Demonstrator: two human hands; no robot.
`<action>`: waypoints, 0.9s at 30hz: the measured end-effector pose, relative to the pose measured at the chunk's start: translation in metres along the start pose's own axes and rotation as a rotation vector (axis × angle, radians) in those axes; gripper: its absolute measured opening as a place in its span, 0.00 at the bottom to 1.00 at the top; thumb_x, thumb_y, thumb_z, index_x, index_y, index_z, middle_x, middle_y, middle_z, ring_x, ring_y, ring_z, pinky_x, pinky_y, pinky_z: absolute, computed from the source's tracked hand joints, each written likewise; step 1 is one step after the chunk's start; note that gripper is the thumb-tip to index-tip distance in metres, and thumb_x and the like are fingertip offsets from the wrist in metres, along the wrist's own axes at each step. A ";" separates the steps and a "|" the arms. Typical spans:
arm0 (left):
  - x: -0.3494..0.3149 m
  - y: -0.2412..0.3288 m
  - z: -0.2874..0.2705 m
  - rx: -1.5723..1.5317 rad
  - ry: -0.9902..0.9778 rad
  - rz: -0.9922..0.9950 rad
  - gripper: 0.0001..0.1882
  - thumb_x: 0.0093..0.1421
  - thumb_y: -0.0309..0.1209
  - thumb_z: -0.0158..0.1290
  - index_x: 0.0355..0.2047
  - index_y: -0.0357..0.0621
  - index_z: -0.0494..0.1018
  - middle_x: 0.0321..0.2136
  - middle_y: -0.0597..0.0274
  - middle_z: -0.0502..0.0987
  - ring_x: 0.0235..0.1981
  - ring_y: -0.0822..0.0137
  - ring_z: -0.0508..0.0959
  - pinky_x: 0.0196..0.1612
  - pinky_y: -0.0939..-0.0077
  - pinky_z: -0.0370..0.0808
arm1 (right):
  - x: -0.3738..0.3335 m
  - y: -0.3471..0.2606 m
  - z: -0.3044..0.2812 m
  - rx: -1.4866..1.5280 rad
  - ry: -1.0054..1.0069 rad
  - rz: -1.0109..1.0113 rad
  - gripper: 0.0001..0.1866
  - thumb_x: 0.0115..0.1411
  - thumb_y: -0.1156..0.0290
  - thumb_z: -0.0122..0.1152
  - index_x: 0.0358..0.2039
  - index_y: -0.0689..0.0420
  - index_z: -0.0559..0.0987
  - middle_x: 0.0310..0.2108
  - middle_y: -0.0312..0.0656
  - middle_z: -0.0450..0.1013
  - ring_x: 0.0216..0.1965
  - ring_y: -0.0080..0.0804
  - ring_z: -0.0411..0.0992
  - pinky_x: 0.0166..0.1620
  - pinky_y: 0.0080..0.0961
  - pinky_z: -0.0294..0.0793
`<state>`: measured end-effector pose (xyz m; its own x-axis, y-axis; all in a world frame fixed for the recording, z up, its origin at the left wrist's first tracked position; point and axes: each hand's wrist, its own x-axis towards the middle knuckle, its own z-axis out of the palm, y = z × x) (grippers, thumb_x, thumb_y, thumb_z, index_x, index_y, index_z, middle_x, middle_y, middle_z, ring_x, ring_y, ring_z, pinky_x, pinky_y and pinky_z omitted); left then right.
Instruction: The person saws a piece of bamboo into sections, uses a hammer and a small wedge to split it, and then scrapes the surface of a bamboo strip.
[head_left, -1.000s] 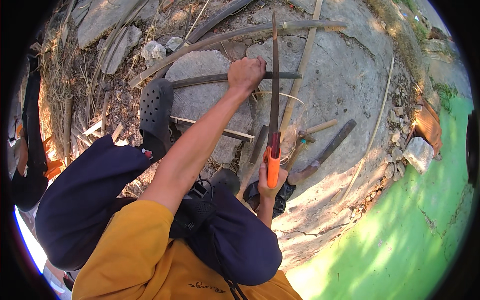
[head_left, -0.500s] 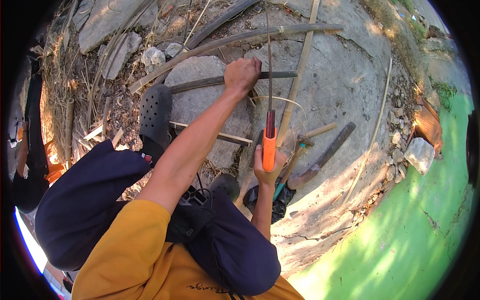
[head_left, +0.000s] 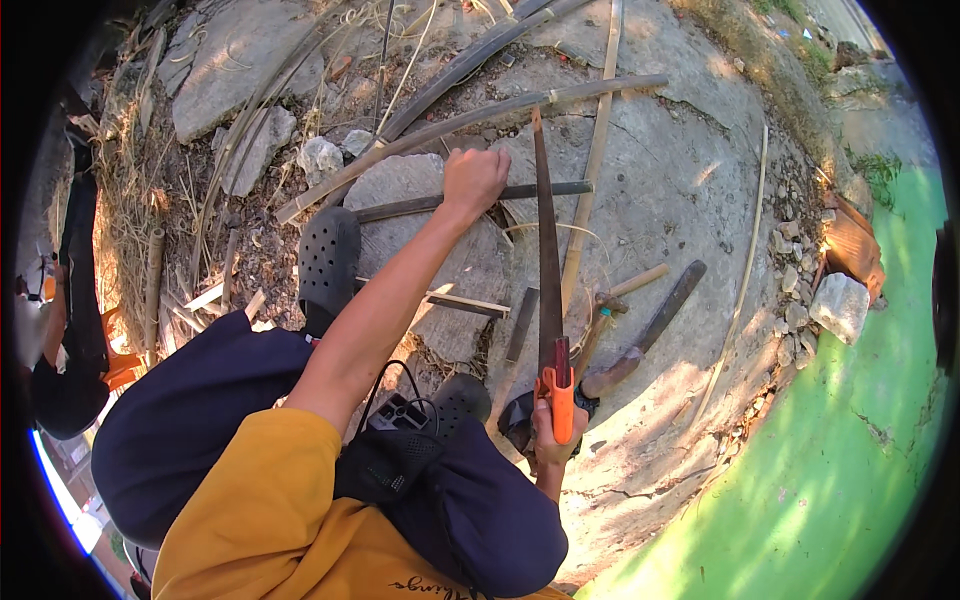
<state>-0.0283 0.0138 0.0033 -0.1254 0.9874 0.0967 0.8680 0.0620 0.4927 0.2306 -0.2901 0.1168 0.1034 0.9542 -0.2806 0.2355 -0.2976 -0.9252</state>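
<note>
My left hand (head_left: pixel 476 182) is closed around a dark strip of bamboo (head_left: pixel 405 206) that lies crosswise over a flat stone slab. Its right end (head_left: pixel 575 188) sticks out past my fist. In my right hand (head_left: pixel 556 440) is a handsaw with an orange handle (head_left: pixel 562 405). The long brown blade (head_left: pixel 549 260) points away from me and crosses the strip's right part, just right of my left hand. Whether its teeth touch the strip I cannot tell. My black clog (head_left: pixel 330 255) stands by the strip's left end.
Long bamboo poles (head_left: pixel 440 128) lie beyond the strip, and a pale slat (head_left: pixel 600 130) runs away from me. Right of the saw lies a dark, long tool (head_left: pixel 672 310). A white stone (head_left: pixel 840 307) borders green ground (head_left: pixel 800 480). Part of another person (head_left: pixel 75 350) shows at far left.
My right hand has pulled the saw back toward me, and the blade's flat side now shows more. My left hand keeps its hold on the strip. The view has shifted slightly.
</note>
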 end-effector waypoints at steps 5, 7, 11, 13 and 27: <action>-0.014 -0.010 -0.015 -0.008 -0.045 0.076 0.33 0.73 0.46 0.42 0.19 0.34 0.79 0.21 0.38 0.78 0.26 0.37 0.79 0.39 0.45 0.75 | -0.012 -0.009 0.011 0.276 0.019 0.142 0.07 0.57 0.75 0.64 0.31 0.65 0.76 0.19 0.35 0.68 0.16 0.19 0.62 0.22 0.19 0.60; -0.016 -0.006 -0.021 -0.052 -0.118 0.011 0.36 0.74 0.52 0.43 0.18 0.36 0.78 0.20 0.40 0.77 0.26 0.37 0.79 0.36 0.46 0.75 | -0.022 -0.014 0.017 0.273 0.049 0.176 0.08 0.54 0.75 0.65 0.28 0.65 0.75 0.18 0.37 0.67 0.16 0.20 0.62 0.24 0.22 0.68; -0.020 0.010 -0.045 -0.164 -0.192 0.077 0.37 0.73 0.56 0.45 0.18 0.38 0.77 0.19 0.42 0.76 0.25 0.39 0.78 0.32 0.47 0.73 | -0.036 -0.007 0.004 0.531 0.038 0.154 0.10 0.57 0.72 0.67 0.24 0.62 0.76 0.17 0.35 0.70 0.17 0.18 0.65 0.25 0.20 0.66; -0.019 0.004 -0.059 -0.211 -0.249 0.218 0.34 0.72 0.57 0.48 0.22 0.39 0.76 0.18 0.44 0.74 0.24 0.39 0.77 0.30 0.47 0.70 | -0.036 -0.013 0.001 0.549 0.010 0.110 0.09 0.56 0.72 0.66 0.24 0.63 0.76 0.17 0.35 0.70 0.17 0.19 0.65 0.27 0.21 0.69; -0.027 0.017 -0.113 0.039 -0.426 0.210 0.22 0.69 0.51 0.53 0.41 0.43 0.75 0.30 0.45 0.81 0.36 0.41 0.81 0.39 0.44 0.75 | -0.054 -0.072 -0.025 0.592 -0.042 -0.048 0.09 0.54 0.75 0.63 0.24 0.68 0.75 0.13 0.37 0.66 0.14 0.26 0.64 0.26 0.28 0.72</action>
<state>-0.0642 -0.0283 0.1067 0.2555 0.9506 -0.1765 0.8718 -0.1476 0.4671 0.2328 -0.3210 0.2047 0.0648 0.9701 -0.2339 -0.3408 -0.1988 -0.9189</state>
